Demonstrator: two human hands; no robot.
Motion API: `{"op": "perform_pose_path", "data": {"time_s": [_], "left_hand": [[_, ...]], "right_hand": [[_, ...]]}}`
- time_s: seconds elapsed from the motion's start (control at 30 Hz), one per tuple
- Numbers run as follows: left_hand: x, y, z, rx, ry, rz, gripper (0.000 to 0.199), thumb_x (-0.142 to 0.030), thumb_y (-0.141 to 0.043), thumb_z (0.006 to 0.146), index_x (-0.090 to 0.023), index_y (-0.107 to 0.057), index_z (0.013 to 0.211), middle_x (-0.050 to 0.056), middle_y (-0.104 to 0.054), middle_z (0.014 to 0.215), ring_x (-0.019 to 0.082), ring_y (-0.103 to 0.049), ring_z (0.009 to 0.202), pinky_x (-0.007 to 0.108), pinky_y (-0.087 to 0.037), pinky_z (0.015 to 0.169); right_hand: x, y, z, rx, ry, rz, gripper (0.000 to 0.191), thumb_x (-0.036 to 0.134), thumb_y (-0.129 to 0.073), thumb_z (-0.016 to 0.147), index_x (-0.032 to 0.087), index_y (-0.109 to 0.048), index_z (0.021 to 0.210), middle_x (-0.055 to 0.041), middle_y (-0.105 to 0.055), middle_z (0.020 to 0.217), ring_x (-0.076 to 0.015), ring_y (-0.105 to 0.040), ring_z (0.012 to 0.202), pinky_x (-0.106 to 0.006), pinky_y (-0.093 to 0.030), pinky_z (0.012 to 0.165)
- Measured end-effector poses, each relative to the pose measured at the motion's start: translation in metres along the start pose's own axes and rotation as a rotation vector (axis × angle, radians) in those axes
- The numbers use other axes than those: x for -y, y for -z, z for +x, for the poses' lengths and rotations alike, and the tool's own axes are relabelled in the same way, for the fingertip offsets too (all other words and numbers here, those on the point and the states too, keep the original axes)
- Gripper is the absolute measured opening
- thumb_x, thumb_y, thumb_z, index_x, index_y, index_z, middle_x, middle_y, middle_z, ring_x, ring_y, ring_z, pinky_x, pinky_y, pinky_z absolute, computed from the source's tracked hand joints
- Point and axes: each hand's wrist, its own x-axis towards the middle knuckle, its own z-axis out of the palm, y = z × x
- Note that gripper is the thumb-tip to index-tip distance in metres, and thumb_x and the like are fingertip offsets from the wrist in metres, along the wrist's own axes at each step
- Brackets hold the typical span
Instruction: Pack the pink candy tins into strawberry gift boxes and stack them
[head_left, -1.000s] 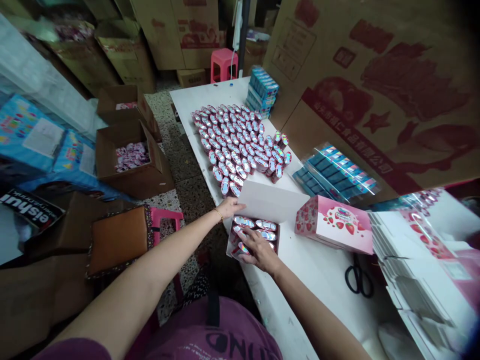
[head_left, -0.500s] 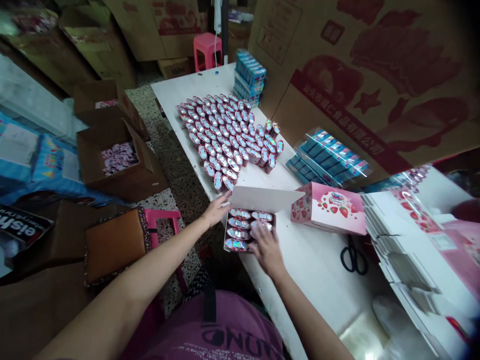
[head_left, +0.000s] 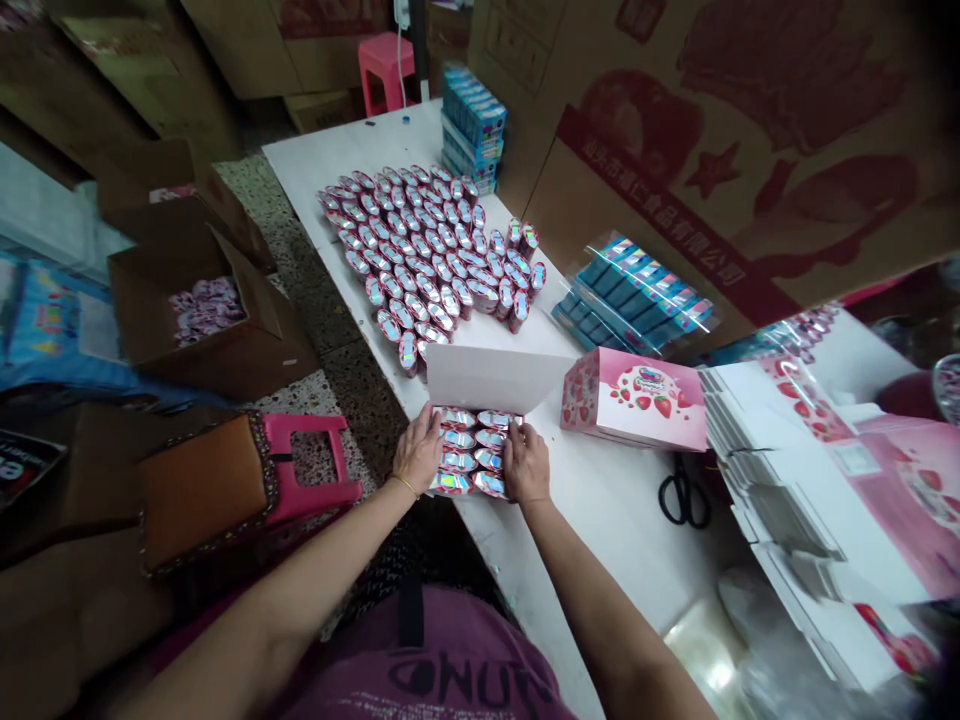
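Both hands have come down side by side onto the foil-lidded cups (head_left: 457, 438) in an open white-lined carton (head_left: 491, 378). At far left, a brown cardboard box (head_left: 187, 345) on the floor holds pink-wrapped packets (head_left: 204, 310). Nearer, a brown beaded-edge cushion (head_left: 202, 490) sits on a pink stool (head_left: 304, 445).

The left hand (head_left: 417, 450), a gold bangle (head_left: 405, 486) at its wrist, lies flat on the left column of cups, fingers spread, pressing without clenching. The right hand (head_left: 526, 463) rests the same way on the right column, grasping nothing. The carton stands at the near left edge of the white worktop (head_left: 600, 520), its lid upright behind the cups.

Past the lid, rows of matching cups (head_left: 420, 250) crowd the worktop, with stacked blue packs (head_left: 472, 125) at the far edge. To the right lie plastic-wrapped blue packs (head_left: 630, 295), a closed carton printed with strawberries (head_left: 634, 398), its logo too small to read, black scissors (head_left: 682, 495) and a pile of flat cartons (head_left: 780, 480). Above, a large cardboard sheet (head_left: 720, 150) carries red Chinese writing ending in a food company's name.
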Motion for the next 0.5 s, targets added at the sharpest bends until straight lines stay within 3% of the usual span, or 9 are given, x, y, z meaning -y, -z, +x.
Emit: {"op": "perform_pose_path", "data": {"time_s": [0.13,0.2,0.3,0.33,0.4,0.5], "left_hand": [[0.01,0.006,0.007,-0.001,0.063,-0.196,0.031,-0.019,-0.045,0.081,-0.022,-0.053,0.111,0.008,-0.046,0.124,0.022,-0.044,0.115,0.041,-0.036,0.097],[0.019,0.009,0.015,-0.006,0.106,-0.29,0.029,-0.017,-0.048,0.078,-0.019,-0.053,0.106,0.008,-0.053,0.112,0.018,-0.054,0.101,0.037,-0.044,0.089],[0.03,0.013,0.031,0.014,0.131,-0.351,0.05,-0.016,-0.059,0.068,-0.017,-0.045,0.116,0.01,-0.05,0.117,0.017,-0.06,0.085,0.035,-0.05,0.078],[0.032,0.015,0.037,0.056,0.099,-0.349,0.053,-0.015,-0.061,0.065,-0.016,-0.045,0.116,0.011,-0.048,0.12,0.018,-0.06,0.087,0.036,-0.049,0.079],[0.036,0.02,0.049,0.174,0.0,-0.325,0.046,-0.014,-0.061,0.063,-0.014,-0.053,0.108,0.011,-0.05,0.121,0.022,-0.057,0.097,0.038,-0.046,0.086],[0.037,0.029,0.064,0.294,-0.112,-0.272,0.026,-0.017,-0.057,0.067,-0.015,-0.063,0.092,0.01,-0.055,0.119,0.024,-0.051,0.109,0.039,-0.04,0.094]], "right_hand": [[-0.017,0.012,0.003,0.076,0.06,0.253,0.034,0.027,-0.034,0.087,0.017,-0.053,0.113,-0.011,-0.05,0.106,-0.02,-0.05,0.095,-0.036,-0.043,0.084],[-0.03,0.014,0.005,0.096,0.022,0.385,0.03,0.029,-0.039,0.085,0.02,-0.054,0.11,-0.0078,-0.053,0.102,-0.0171,-0.054,0.09,-0.031,-0.047,0.078],[-0.046,0.013,0.014,0.095,-0.117,0.519,0.047,0.028,-0.049,0.078,0.021,-0.039,0.124,-0.0082,-0.053,0.111,-0.0162,-0.057,0.084,-0.029,-0.051,0.065],[-0.051,0.014,0.02,0.129,-0.099,0.522,0.055,0.026,-0.05,0.076,0.022,-0.033,0.129,-0.009,-0.051,0.117,-0.0168,-0.058,0.087,-0.028,-0.051,0.064],[-0.06,0.019,0.033,0.258,0.08,0.437,0.059,0.02,-0.049,0.075,0.022,-0.031,0.131,-0.0084,-0.05,0.123,-0.0183,-0.057,0.096,-0.029,-0.052,0.068],[-0.066,0.032,0.053,0.428,0.352,0.276,0.048,0.009,-0.043,0.074,0.024,-0.05,0.12,-0.0033,-0.054,0.121,-0.0194,-0.051,0.108,-0.034,-0.047,0.086]]}}
